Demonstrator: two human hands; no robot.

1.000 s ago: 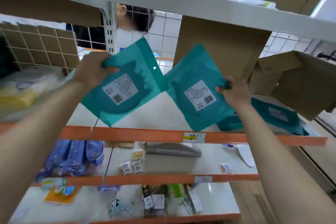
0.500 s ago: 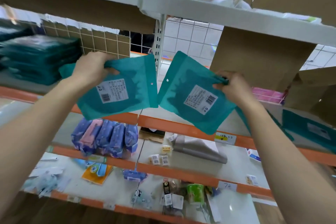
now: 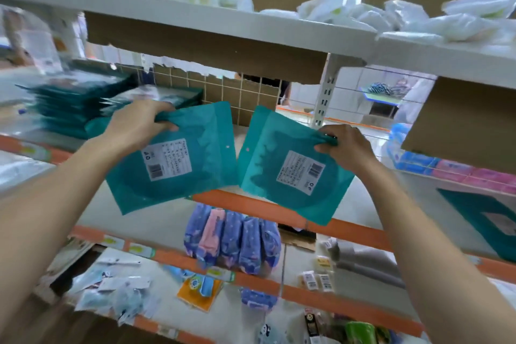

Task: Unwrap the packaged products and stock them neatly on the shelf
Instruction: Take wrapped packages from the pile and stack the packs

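I hold two flat teal pouches with white barcode labels in front of the shelf. My left hand (image 3: 139,127) grips the top corner of the left teal pouch (image 3: 206,159). My right hand (image 3: 346,145) pinches the top right corner of the right teal pouch (image 3: 268,173). Both pouches hang tilted above the orange-edged shelf (image 3: 357,232), their inner edges almost touching. A stack of the same teal pouches (image 3: 69,106) lies on that shelf at the left, just behind my left hand.
One more teal pouch (image 3: 485,218) lies on the shelf at the right. Cardboard panels (image 3: 206,47) hang under the white shelf above. Purple and pink packs (image 3: 231,237) stand on the shelf below. Small loose packets (image 3: 117,293) litter the lowest shelf.
The view has swung left, bringing the teal stack into sight. Both hands carried their pouches leftward, closer to that stack, with the same grips.
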